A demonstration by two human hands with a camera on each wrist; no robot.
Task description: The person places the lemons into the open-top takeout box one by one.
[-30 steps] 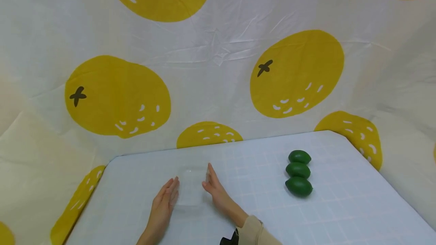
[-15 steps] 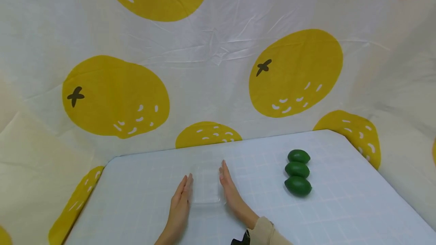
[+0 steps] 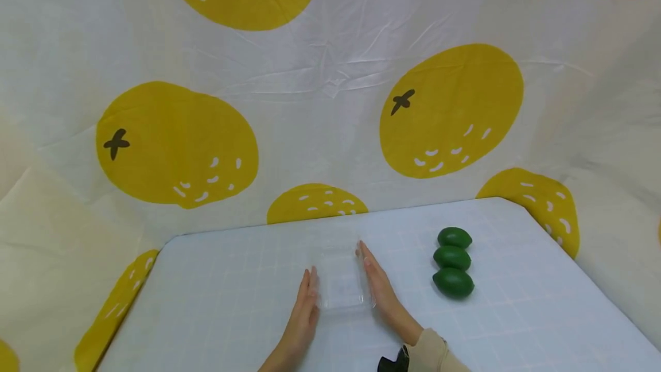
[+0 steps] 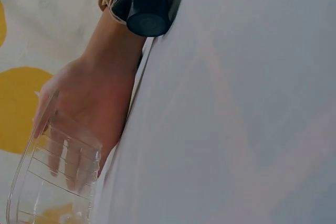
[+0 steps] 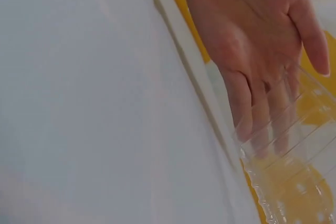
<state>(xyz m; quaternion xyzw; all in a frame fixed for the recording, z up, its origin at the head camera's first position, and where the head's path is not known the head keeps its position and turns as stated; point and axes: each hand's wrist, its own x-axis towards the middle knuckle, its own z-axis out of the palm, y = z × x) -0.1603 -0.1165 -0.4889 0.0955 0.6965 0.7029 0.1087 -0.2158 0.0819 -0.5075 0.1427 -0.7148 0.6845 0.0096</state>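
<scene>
A clear plastic container (image 3: 342,283) with ribbed walls rests on the table, or very near it, between my two hands in the head view. Along its left side my left hand (image 3: 302,316) lies with straight fingers. On the opposite wall, the straight fingers of my right hand (image 3: 384,296) press its right side. The left wrist view shows the right hand (image 4: 89,98) across the container (image 4: 63,166), its fingers visible through the clear plastic. In the right wrist view the palm of the left hand (image 5: 252,45) appears, its fingers behind the transparent wall (image 5: 294,150).
Right of the container, three dark green limes (image 3: 453,263) stand in a row running away from me. A pale checked cloth covers the table (image 3: 217,291). Behind it hangs a white curtain (image 3: 330,131) with yellow fruit prints.
Both hands have moved to the right together with the clear container between them, bringing it closer to the limes. The limes have stayed in place.
</scene>
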